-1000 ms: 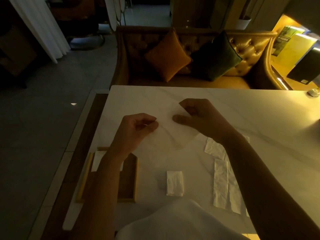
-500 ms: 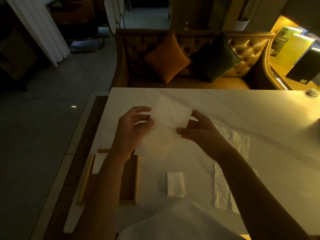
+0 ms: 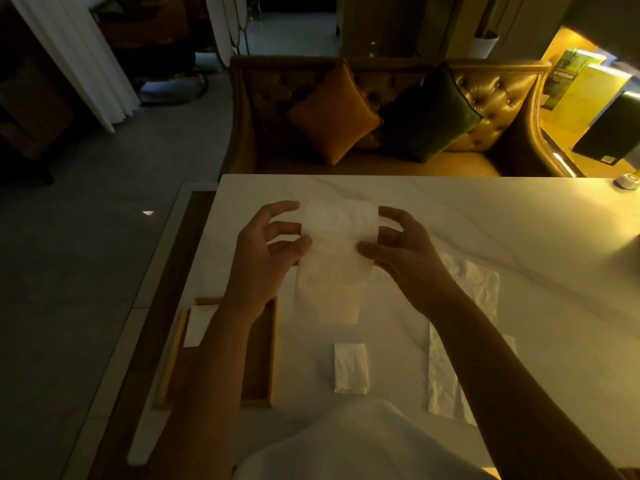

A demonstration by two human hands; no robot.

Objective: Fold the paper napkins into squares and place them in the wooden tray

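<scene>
- A dim room: a tufted sofa [image 3: 381, 98] with an orange cushion [image 3: 332, 116] and a dark green cushion [image 3: 429, 112] stands behind the white marble table [image 3: 485, 230].
- The wooden tray [image 3: 263, 351] sits at the table's left edge, a folded napkin [image 3: 195, 325] inside.
- Unfolded napkins [image 3: 460, 306] lie right; a small folded one [image 3: 349, 368] lies near.
- The left hand [image 3: 266, 258] and right hand [image 3: 405, 251] pinch the held napkin [image 3: 336, 258] by its side edges; since half a second ago it has squared up and hangs lengthwise.
</scene>
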